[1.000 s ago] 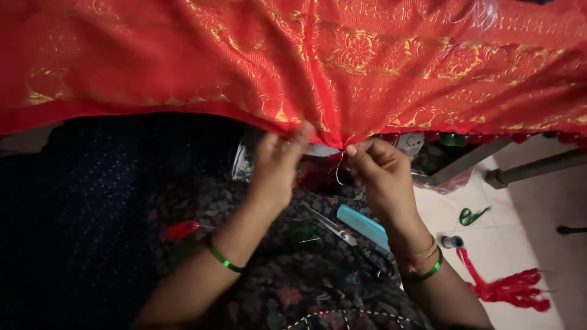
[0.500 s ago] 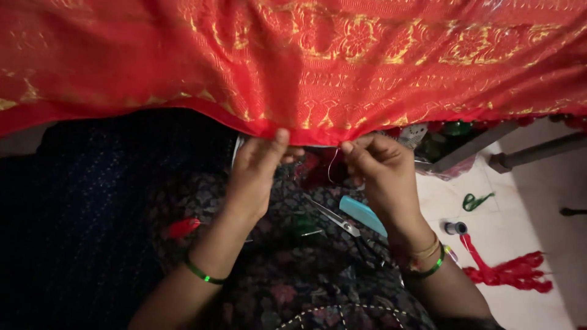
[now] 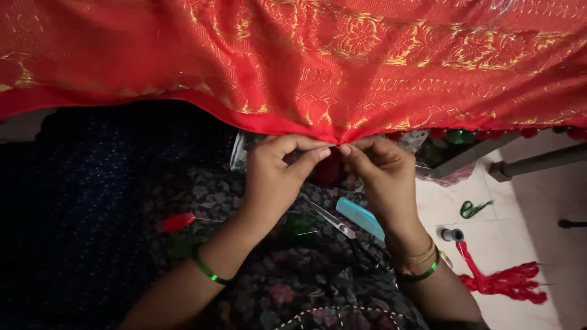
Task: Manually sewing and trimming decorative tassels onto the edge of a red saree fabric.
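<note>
A wide red cloth with gold woven patterns hangs across the top of the view. My left hand and my right hand meet at its lower edge, each pinching the hem between thumb and fingertips, the fingertips almost touching. A small dark red tassel or thread bundle hangs just below the pinched spot. A green bangle sits on my left wrist; green and gold bangles are on my right wrist.
On my dark floral lap lie scissors, a light blue comb, and a red thread piece. On the white floor at right are a red tassel bunch, green thread and a small spool. A grey bar crosses right.
Both hands have come closer together on the hem, and the left thumb and fingers now pinch it beside the right fingertips. The cloth edge shifted slightly.
</note>
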